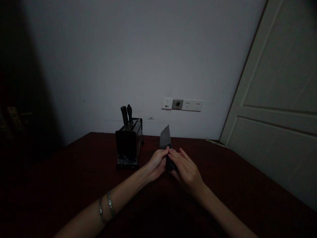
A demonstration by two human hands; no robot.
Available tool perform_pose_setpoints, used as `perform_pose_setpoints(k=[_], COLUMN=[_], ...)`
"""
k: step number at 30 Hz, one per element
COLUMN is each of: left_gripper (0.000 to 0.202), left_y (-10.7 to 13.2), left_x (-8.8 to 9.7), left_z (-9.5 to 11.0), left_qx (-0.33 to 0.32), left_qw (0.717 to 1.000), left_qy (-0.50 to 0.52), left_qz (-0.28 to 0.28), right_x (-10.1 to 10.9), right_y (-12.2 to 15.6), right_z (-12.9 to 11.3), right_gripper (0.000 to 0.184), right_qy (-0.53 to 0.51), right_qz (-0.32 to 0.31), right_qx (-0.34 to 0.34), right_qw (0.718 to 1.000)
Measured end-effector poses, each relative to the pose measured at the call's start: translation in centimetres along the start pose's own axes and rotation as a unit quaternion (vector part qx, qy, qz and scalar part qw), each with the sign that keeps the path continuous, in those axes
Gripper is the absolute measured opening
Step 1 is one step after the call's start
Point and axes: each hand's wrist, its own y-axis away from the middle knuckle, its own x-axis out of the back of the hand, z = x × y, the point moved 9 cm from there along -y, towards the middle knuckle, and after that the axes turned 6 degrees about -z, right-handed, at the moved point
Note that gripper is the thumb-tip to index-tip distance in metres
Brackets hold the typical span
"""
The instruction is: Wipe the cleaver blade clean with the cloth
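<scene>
A kitchen knife (165, 138) with a broad grey blade is held above the dark red table, its blade pointing up and away from me. My left hand (158, 162) grips its black handle from the left, the thumb up near the base of the blade. From the right, my right hand (186, 169) is closed against the same handle, fingers lying over its top. Parts of the handle are hidden between the hands. Left of them stands a black knife block (126, 145), with two black-handled tools (126, 115) upright in its slots.
The dark red table (81, 158) reaches back to a pale wall. Wall sockets (192, 105) and a switch plate (177, 104) sit above its far edge. A light panelled door (277, 132) rises on the right. A thin pale strip (218, 143) lies at the table's far right edge.
</scene>
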Motion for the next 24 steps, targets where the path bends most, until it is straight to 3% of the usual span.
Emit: perform_pose_setpoints(k=[7,12,16,19,22,24], left_gripper=[0.027,0.027,0.034,0.038,0.044,0.047], left_y=[0.7,0.6,0.7,1.4,2.6,3.6], left_x=[-1.9,-3.0,-5.1,-6.3,-7.7,-8.5], left_z=[0.5,1.2,2.7,3.3,2.3,0.5], left_qx=[0.015,0.011,-0.032,-0.051,-0.02,0.019], left_qw=[0.999,0.998,0.991,0.991,0.992,0.989], left_qy=[0.048,0.061,0.084,0.063,0.03,0.011], left_qz=[-0.007,-0.031,-0.094,-0.103,-0.118,-0.146], right_x=[1.3,1.9,2.5,2.7,3.6,4.3], right_y=[-1.2,-2.7,-4.5,-6.6,-9.2,-11.2], right_z=[0.3,1.7,4.3,6.8,9.0,10.5], right_gripper=[0.052,0.055,0.044,0.036,0.024,0.019], right_qy=[-0.024,-0.032,-0.053,-0.115,-0.163,-0.179], right_qz=[-0.007,-0.017,-0.012,-0.031,-0.009,0.016], right_qx=[0.042,0.033,-0.038,-0.118,-0.169,-0.186], right_qw=[0.999,0.999,0.998,0.986,0.972,0.966])
